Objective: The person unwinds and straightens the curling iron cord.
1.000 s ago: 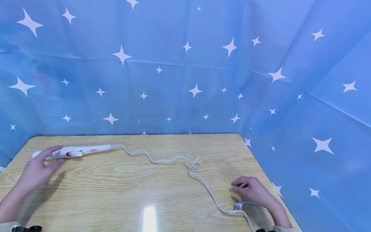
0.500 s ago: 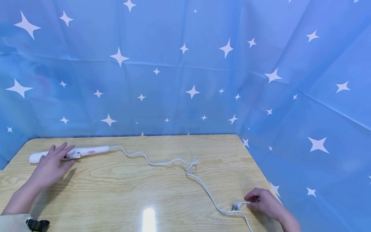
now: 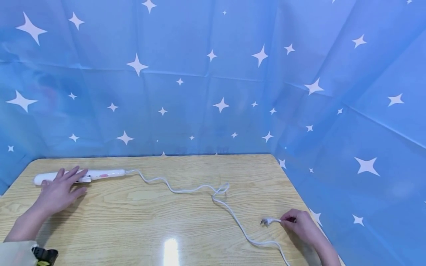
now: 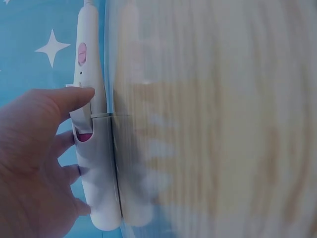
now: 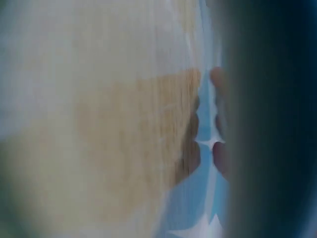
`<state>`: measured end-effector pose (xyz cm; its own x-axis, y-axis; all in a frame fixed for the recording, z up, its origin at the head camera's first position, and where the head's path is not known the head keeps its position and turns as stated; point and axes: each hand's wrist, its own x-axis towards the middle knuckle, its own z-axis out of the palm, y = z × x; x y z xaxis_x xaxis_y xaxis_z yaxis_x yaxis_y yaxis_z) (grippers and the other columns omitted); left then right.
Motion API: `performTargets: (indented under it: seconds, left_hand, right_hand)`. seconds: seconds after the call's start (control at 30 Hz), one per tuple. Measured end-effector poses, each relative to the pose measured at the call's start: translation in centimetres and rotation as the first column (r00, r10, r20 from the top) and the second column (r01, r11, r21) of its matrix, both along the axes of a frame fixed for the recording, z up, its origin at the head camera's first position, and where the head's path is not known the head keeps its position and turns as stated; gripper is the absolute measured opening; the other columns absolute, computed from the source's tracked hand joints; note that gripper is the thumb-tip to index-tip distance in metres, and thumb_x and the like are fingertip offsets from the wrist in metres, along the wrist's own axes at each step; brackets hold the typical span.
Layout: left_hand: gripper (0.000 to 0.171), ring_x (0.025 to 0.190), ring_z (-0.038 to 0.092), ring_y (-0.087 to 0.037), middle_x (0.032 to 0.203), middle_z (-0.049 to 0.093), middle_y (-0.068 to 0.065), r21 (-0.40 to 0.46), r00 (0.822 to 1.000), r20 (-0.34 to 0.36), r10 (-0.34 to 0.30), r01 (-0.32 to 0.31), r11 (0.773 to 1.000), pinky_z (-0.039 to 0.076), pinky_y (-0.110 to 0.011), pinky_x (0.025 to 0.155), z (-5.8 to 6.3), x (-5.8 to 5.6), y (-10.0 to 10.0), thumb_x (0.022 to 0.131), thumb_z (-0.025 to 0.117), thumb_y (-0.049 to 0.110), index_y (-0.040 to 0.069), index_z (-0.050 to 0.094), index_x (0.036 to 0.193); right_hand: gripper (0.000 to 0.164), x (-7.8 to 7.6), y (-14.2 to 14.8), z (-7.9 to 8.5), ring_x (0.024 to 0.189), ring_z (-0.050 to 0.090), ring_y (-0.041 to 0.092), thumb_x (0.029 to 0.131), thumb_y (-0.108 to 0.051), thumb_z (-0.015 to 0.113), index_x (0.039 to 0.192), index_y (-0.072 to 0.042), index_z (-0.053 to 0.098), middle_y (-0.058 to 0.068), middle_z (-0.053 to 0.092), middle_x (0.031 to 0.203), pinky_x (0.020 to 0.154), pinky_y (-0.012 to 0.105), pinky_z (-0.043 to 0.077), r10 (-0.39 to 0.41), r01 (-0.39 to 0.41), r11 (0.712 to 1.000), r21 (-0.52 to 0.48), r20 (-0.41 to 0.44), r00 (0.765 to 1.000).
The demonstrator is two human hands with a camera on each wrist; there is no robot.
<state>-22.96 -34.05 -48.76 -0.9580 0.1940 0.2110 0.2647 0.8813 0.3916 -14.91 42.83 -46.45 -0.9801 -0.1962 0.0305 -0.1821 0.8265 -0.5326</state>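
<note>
A white curling iron (image 3: 108, 173) with a pink switch lies along the far left of the table. My left hand (image 3: 56, 192) reaches over its capped end, fingers spread and fairly straight across the white cover (image 4: 101, 173). In the left wrist view the thumb (image 4: 79, 97) passes in front of the lever, and the other fingertips meet the cover's side. At the right, my right hand (image 3: 301, 223) pinches the power cord just behind its plug (image 3: 267, 221), whose prongs point left above the tabletop. The right wrist view is blurred and partly blocked; the plug is not visible there.
The white cord (image 3: 189, 191) wanders across the wooden table (image 3: 149, 229), with a small loop right of centre, then runs off the near edge. A blue curtain (image 3: 186, 92) with white stars borders the back and right sides.
My left hand has moved right and settled over the curling iron. The right hand has taken hold of the cord behind the plug, lifting it and turning its prongs leftward.
</note>
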Motion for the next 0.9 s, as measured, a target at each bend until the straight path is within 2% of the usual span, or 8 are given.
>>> performTargets:
  seconds: [0.1,0.17,0.3,0.5,0.6,0.73,0.9]
  left_hand:
    - [0.065,0.138,0.010,-0.071,0.155,0.028,-0.038,0.008,1.000,0.002,0.004,-0.004,1.000,0.004,-0.097,0.092,0.0,0.0,-0.2,0.101,0.065,0.021,0.000,0.035,0.155]
    - [0.064,0.138,0.009,-0.071,0.154,0.028,-0.039,0.023,1.000,0.000,0.000,0.000,1.000,0.006,-0.096,0.092,0.0,-0.1,-0.2,0.101,0.065,0.019,0.000,0.036,0.155]
    - [0.062,0.137,0.007,-0.072,0.153,0.028,-0.041,0.058,1.000,-0.006,-0.016,0.017,0.998,0.009,-0.095,0.093,-0.2,-0.1,-0.3,0.102,0.064,0.015,-0.003,0.037,0.153]
    - [0.059,0.139,0.002,-0.071,0.152,0.026,-0.043,0.119,0.999,0.002,-0.043,0.042,0.992,0.002,-0.094,0.097,-0.5,-0.1,-0.4,0.103,0.063,0.013,-0.005,0.037,0.153]
    - [0.058,0.139,0.002,-0.070,0.152,0.026,-0.044,0.135,0.999,-0.004,-0.053,0.054,0.989,0.000,-0.094,0.098,-0.6,-0.1,-0.5,0.103,0.063,0.013,-0.006,0.038,0.152]
    - [0.058,0.139,0.002,-0.071,0.152,0.027,-0.044,0.138,0.999,-0.013,-0.049,0.050,0.989,0.000,-0.094,0.098,-0.5,0.0,-0.6,0.102,0.063,0.013,-0.006,0.038,0.151]
    - [0.058,0.138,0.002,-0.071,0.152,0.026,-0.044,0.132,0.999,-0.009,-0.046,0.047,0.990,-0.001,-0.094,0.098,-0.1,0.2,-0.6,0.102,0.063,0.014,-0.007,0.038,0.151]
  right_hand:
    - [0.004,-1.2,-0.3,0.0,0.075,0.062,0.006,0.088,-0.006,0.080,0.091,-0.008,0.077,-0.005,0.071,0.087,0.061,0.023,0.055,-0.076,0.079,0.997,0.027,-0.071,0.995]
    - [0.005,-2.2,-0.2,0.0,0.077,0.064,0.009,0.088,-0.005,0.079,0.092,-0.008,0.078,-0.002,0.072,0.088,0.063,0.022,0.056,-0.122,0.126,0.991,0.034,-0.103,0.987]
    - [0.005,-4.5,0.4,-0.3,0.079,0.065,0.018,0.092,-0.003,0.075,0.096,-0.003,0.078,0.006,0.074,0.090,0.061,0.025,0.055,-0.168,0.176,0.984,0.036,-0.164,0.972]
    - [0.008,-7.1,1.7,-1.0,0.086,0.067,0.033,0.094,-0.005,0.073,0.096,0.001,0.078,0.014,0.075,0.090,0.070,0.040,0.057,-0.259,0.276,0.959,0.063,-0.204,0.944]
    - [0.008,-7.5,2.0,-1.1,0.087,0.066,0.036,0.093,-0.007,0.073,0.093,0.000,0.078,0.013,0.074,0.088,0.073,0.045,0.056,-0.298,0.316,0.944,0.092,-0.170,0.939]
    - [0.010,-7.7,2.0,-1.0,0.084,0.065,0.032,0.093,-0.009,0.072,0.094,0.000,0.077,0.012,0.074,0.088,0.070,0.042,0.055,-0.293,0.307,0.944,0.121,-0.119,0.949]
    - [0.020,-6.9,0.2,0.7,0.084,0.067,0.030,0.095,-0.013,0.072,0.104,0.004,0.074,0.014,0.074,0.093,0.070,0.044,0.059,-0.243,0.258,0.957,0.134,-0.115,0.963]
